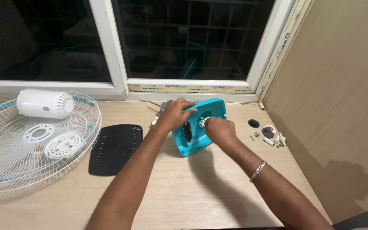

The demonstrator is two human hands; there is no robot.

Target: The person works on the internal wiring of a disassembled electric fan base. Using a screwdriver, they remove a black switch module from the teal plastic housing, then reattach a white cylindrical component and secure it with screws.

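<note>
Long pale yellow printed tape strip [188,88] along window frame's bottom edge; matching strip [283,42] up its right side

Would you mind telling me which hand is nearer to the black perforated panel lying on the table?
Left. The left hand rests on the teal fan housing, just right of the black perforated panel; the right hand works farther right on the same housing.

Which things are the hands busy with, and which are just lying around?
In use:
left hand steadying the turquoise fan housing
right hand at its small white part

Lying about:
white wire grille
white motor cover
black panel
small loose parts
</note>
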